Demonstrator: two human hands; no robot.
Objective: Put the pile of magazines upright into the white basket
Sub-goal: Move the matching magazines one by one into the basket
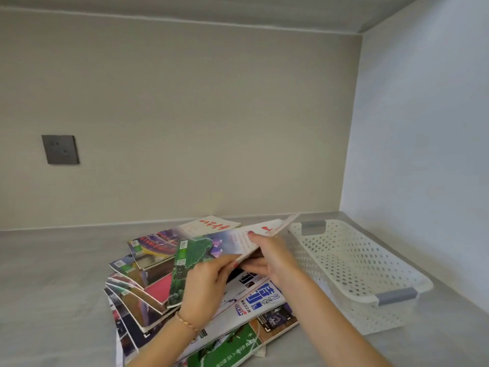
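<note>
A loose, fanned pile of magazines (148,290) lies flat on the grey counter in front of me. One magazine with a green landscape cover (201,250) is tilted up off the pile. My left hand (206,284) grips its near edge, fingers curled under it. My right hand (270,258) pinches its right side, thumb on the cover. The white perforated basket (352,263) with grey handles stands to the right of the pile, with nothing inside it.
The grey counter (53,274) runs to a beige back wall and a white side wall at the right, just beyond the basket. A dark wall socket (60,149) sits on the back wall at the left.
</note>
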